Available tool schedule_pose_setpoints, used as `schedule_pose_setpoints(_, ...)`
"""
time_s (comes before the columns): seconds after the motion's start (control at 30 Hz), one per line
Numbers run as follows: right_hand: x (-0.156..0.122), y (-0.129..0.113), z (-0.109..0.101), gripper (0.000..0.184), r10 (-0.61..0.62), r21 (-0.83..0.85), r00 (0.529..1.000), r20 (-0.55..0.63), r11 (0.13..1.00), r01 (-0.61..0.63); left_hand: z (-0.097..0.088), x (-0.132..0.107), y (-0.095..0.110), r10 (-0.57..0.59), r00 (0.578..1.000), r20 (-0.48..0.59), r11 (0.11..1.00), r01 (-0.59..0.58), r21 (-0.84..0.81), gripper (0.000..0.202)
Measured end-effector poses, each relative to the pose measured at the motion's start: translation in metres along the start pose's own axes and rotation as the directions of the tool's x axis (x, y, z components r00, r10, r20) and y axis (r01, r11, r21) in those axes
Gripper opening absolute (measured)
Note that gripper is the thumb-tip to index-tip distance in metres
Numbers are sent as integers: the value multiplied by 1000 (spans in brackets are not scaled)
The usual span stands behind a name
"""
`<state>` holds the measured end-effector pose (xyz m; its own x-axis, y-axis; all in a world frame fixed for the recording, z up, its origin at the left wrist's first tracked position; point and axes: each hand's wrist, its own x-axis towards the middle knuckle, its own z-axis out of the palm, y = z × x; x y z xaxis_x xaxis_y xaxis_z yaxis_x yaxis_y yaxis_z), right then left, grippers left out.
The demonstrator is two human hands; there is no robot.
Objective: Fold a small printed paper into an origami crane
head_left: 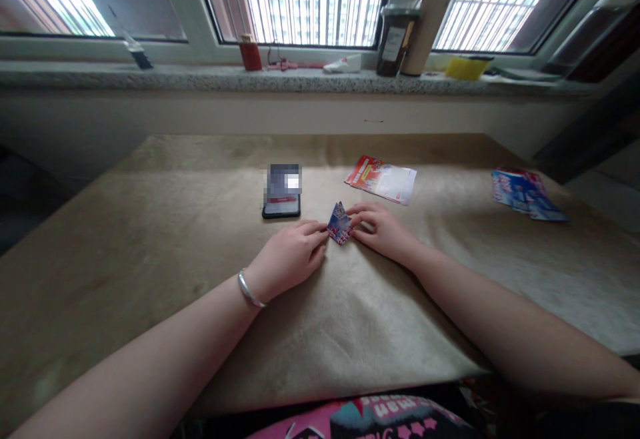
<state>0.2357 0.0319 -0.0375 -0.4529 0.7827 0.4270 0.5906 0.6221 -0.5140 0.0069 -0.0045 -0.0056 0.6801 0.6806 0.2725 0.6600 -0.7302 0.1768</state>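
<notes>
A small piece of folded paper (340,224), blue with red and white print and roughly kite-shaped, lies on the table between my hands. My left hand (293,252) rests on the tabletop with its fingertips on the paper's left corner. From the other side, my right hand (381,227) touches the paper's right edge with its thumb and fingers. Both hands have their fingers closed in on the paper's edges. Just beyond my left hand lies a phone (283,205), its screen partly blurred out.
A red and white printed packet (383,180) lies behind my right hand. Several blue and red printed sheets (527,195) sit at the right on the tan table (150,239). On the windowsill (310,79) stand a red jar (250,53), a dark container (395,42) and a yellow object (467,67).
</notes>
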Motion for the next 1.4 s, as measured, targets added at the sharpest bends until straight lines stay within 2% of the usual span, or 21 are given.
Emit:
schedule_pose_setpoints(0.17, 0, 0, -2, 8, -119, -13, 993, -15, 993, 118, 1, 1, -3, -5, 1000, 4, 998, 5, -61, 28)
schedule_pose_setpoints(0.27, 0, -2, -4, 11, -156, -51, 988, 20, 986, 157, 2, 0, -4, -48, 999, 7, 990, 48, -134, 28)
schedule_pose_setpoints(0.37, -1, -4, -7, 13, -171, -85, 983, 66, 981, 177, 3, -2, -4, -125, 992, 11, 963, 124, -240, 38)
schedule_pose_setpoints(0.43, -1, -6, -8, 16, -169, -115, 981, 98, 977, 180, 4, -3, -5, -137, 990, 16, 953, 136, -270, 49)
schedule_pose_setpoints(0.53, -2, -10, -11, 20, -145, -158, 981, 130, 974, 165, 5, -3, -7, -88, 995, 45, 966, 96, -241, 56)
schedule_pose_setpoints(0.73, -2, -10, -17, 24, -150, -157, 970, 189, 971, 181, 3, -1, -6, -12, 994, 106, 978, 34, -206, 44)
schedule_pose_setpoints(0.97, -1, -10, -18, 27, -178, -196, 961, 211, 956, 220, 2, 0, -1, 38, 996, 78, 994, -30, -104, 39)
schedule_pose_setpoints(1.2, -1, -23, -21, 26, -176, -368, 953, 246, 893, 260, -1, 1, 7, 52, 994, 100, 993, -61, 99, 37)
schedule_pose_setpoints(1.4, -3, -30, -26, 20, -122, -456, 961, 250, 860, 228, -4, -1, 8, 34, 995, 92, 991, -46, 128, 38)
